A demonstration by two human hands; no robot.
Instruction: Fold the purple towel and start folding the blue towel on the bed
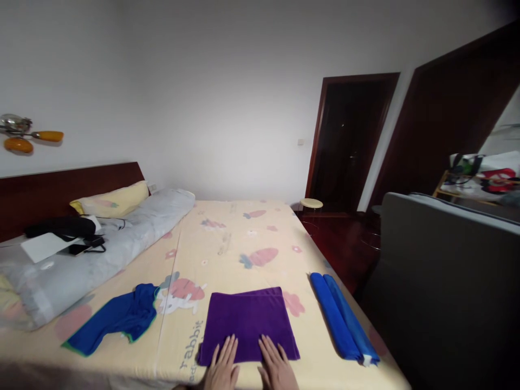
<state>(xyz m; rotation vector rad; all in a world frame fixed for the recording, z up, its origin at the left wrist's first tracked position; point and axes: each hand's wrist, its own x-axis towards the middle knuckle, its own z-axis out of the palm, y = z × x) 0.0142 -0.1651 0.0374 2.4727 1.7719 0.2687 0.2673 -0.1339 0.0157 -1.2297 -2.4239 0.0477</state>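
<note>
A purple cloth (248,319), folded into a rough rectangle, lies flat on the bed (227,271). My left hand (222,365) rests palm down on its near edge, left of the middle, fingers spread. On the same near edge, further right, my right hand (276,364) also lies flat with its fingers apart. Neither hand grips the cloth. Two long blue rolled or folded cloths (341,319) lie side by side to the right. To the left is a crumpled blue cloth (117,317) with green edging.
A grey rolled quilt (81,271) runs along the bed's left side, with a yellow pillow (117,200), a white sheet (43,246) and black items. A round stool (311,203) stands beyond the bed's right edge, and a grey panel (439,281) rises at right.
</note>
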